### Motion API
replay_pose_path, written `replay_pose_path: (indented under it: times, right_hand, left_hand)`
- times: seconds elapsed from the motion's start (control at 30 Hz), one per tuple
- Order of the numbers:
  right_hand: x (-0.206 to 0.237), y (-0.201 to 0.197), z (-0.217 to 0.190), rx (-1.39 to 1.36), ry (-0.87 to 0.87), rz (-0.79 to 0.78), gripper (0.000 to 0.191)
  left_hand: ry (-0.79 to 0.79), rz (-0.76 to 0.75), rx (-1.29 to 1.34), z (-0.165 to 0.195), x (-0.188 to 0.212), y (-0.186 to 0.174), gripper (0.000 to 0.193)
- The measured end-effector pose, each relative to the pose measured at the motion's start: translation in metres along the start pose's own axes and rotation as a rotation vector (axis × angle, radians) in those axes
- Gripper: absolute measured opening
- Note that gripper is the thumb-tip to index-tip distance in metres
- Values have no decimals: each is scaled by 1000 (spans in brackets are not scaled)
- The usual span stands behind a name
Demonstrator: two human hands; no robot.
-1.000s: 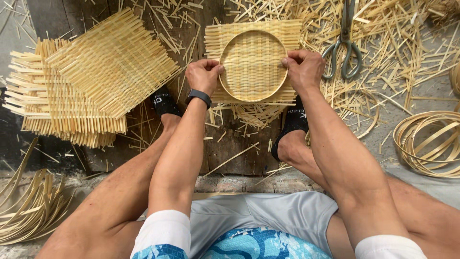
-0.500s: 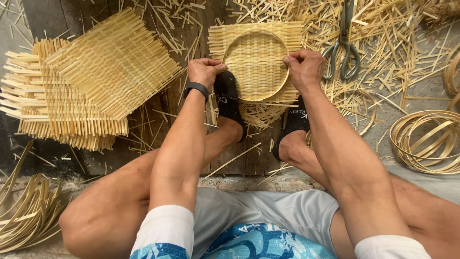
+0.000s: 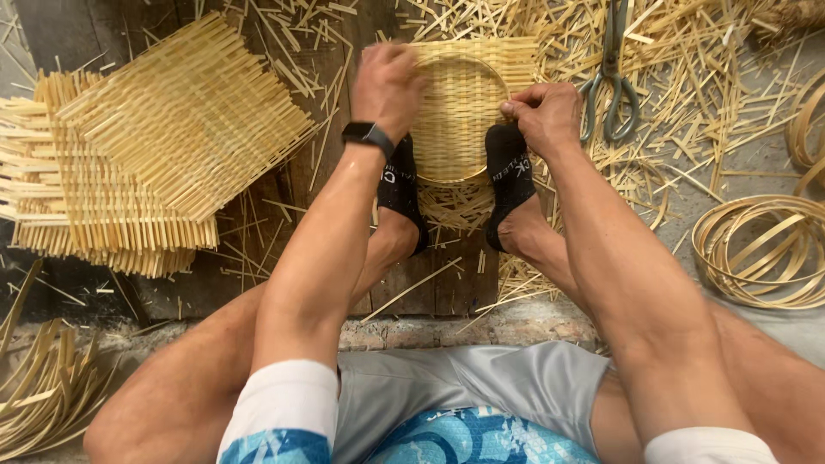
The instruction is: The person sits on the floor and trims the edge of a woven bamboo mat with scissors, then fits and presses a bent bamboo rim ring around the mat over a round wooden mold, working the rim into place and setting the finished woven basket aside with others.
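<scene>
A square woven bamboo mat with a round bamboo hoop pressed into it (image 3: 464, 112) lies on the wooden floor ahead of me. My left hand (image 3: 388, 86), a black watch on its wrist, grips the hoop's left rim. My right hand (image 3: 543, 112) pinches the right rim. Both my feet in black socks (image 3: 509, 176) press down on the near edge of the mat, one on each side.
A stack of woven bamboo mats (image 3: 146, 146) lies at the left. Scissors (image 3: 612, 77) rest among loose bamboo slivers at the upper right. Coiled bamboo hoops (image 3: 756, 249) sit at the right, and bent strips (image 3: 43, 387) at the lower left.
Both feet have moved up onto the near edge of the mat, first the left, then the right. My left hand slid further up the hoop's left rim.
</scene>
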State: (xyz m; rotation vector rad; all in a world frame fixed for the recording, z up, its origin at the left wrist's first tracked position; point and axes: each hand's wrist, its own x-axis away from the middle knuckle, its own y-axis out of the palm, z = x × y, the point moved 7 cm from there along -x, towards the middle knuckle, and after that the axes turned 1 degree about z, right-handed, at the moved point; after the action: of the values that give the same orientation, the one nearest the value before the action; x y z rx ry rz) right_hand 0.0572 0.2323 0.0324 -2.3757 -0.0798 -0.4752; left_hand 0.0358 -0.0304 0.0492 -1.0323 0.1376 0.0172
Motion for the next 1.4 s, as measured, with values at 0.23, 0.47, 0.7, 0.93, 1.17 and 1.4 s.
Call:
replay_pose_path:
  times: [0.23,0.47,0.7,0.93,1.17,1.4]
  right_hand:
    - [83,97,-80,758,-935,-201,107]
    - [86,123,-64,758,-1027,105,60]
    - [52,54,-102,355,-979,-8,57]
    - [-62,53,-42,-166,-358,-2,22]
    - [-70,62,-24,-405,-256,-89,33]
    - [-22,-111,-68,312,-546,-4,41]
  left_hand:
    - [-27,-165,378,-4,-30,67,24]
    - [-51,-198,457,-15,-37,73,20]
    - [-106,-309,520,-12,-43,64,22]
    - [-180,-241,731,-24,-43,82,27]
    - [-250,-266,756,-26,-42,83,30]
    - [-208,-556,346,15,-40,36,65]
